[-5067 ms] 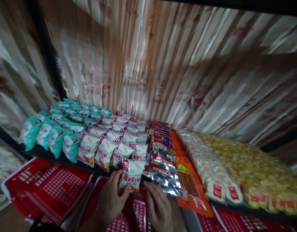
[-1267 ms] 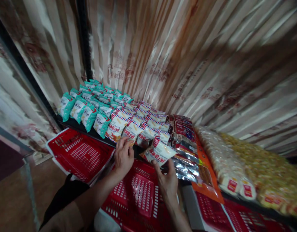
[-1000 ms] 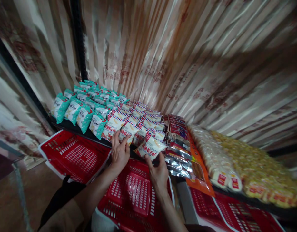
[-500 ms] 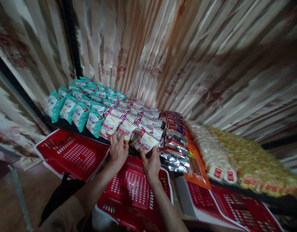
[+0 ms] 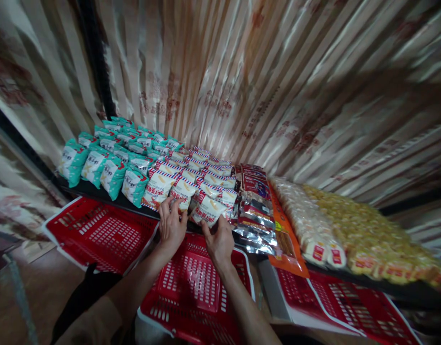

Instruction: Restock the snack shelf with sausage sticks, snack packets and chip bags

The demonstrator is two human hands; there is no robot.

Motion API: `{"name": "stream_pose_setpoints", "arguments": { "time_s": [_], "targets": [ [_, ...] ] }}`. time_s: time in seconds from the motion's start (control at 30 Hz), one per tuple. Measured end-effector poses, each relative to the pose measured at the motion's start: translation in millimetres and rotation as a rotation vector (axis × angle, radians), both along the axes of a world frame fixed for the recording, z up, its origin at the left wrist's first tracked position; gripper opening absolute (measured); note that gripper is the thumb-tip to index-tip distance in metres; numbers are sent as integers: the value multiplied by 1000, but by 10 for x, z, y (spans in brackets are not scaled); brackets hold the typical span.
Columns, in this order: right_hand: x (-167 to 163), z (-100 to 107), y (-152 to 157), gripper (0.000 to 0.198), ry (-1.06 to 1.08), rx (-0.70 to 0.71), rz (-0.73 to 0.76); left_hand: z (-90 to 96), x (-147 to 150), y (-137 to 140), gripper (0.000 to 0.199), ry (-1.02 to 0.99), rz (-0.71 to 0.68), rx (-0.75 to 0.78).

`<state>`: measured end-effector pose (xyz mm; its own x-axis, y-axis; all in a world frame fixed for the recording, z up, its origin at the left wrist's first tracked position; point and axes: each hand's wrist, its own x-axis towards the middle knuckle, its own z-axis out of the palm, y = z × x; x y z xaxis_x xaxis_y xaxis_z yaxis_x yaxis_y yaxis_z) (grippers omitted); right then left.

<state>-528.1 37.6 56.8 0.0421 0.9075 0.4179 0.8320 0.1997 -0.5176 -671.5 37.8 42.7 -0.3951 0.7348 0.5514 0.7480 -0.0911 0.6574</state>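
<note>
My right hand [image 5: 220,239] pinches the lower right edge of a white snack bag [image 5: 208,209] with red lettering, which leans back at the front of its row. My left hand [image 5: 173,225] has its fingertips against the bottom front of a neighbouring white snack bag [image 5: 182,193]; these fingers are slightly apart and do not wrap round it. Similar bags with blue-and-red striped tops stand in rows behind both hands. To the left are rows of teal snack bags [image 5: 112,175] on the same dark shelf [image 5: 91,189].
Dark red packets [image 5: 255,187], an orange packet [image 5: 294,261], white packs [image 5: 302,225] and yellow packs [image 5: 371,235] line the shelf to the right. Red baskets [image 5: 101,235] stand below, one red basket [image 5: 191,278] under my forearms. A patterned curtain [image 5: 220,86] hangs behind.
The view has shifted slightly, so the shelf goods appear a little further left. The front white bag sits slightly more upright, with my right hand still on its edge. My left hand stays by the neighbouring bag.
</note>
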Motion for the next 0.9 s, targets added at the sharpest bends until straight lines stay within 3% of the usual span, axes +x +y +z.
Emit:
{"name": "stream_pose_setpoints", "arguments": {
  "time_s": [0.4,0.57,0.67,0.9],
  "targets": [
    [-27,44,20,45,-28,-39,-8,37,-28,-61,31,11,-14,3],
    [-27,37,10,46,-12,-66,-2,24,129,-172,20,34,-191,-20],
    [3,21,11,48,-16,-66,15,-15,247,-197,29,-3,-272,-11],
    [55,55,9,40,40,-48,187,-33,373,-130,52,-90,-299,29]
  ]
}}
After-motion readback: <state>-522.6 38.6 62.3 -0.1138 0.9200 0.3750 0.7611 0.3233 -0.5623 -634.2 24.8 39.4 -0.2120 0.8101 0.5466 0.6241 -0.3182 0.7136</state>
